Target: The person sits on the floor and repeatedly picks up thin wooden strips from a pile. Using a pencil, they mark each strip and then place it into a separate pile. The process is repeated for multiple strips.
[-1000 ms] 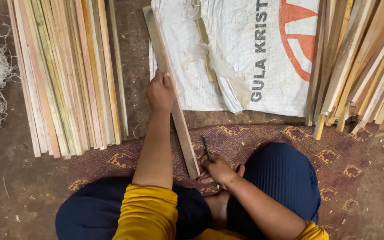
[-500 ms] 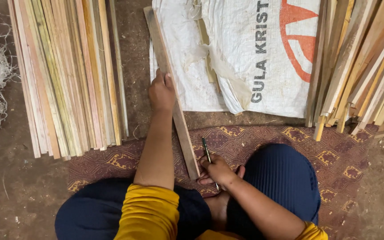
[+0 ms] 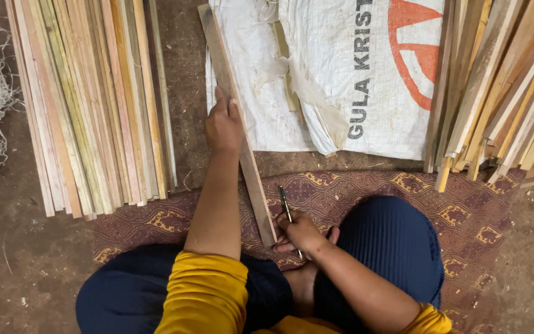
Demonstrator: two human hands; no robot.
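Left fingers: the left hand [image 3: 224, 127] is curled over the wooden strip [image 3: 237, 130] about midway along it, pressing it down.
Right fingers: the right hand [image 3: 301, 234] is closed on a thin dark pen [image 3: 287, 210], tip pointing away from the body, just beside the strip's near end.
Strip axis: runs from the far left, beside the white sack [image 3: 341, 74], slanting nearer and rightward to end between the knees on the patterned mat [image 3: 366, 185].
Nearer hand: the right hand sits at the near end; the left is farther up.
Surroundings: stack of strips [image 3: 94, 105] at left, another bundle [image 3: 495, 86] at right.
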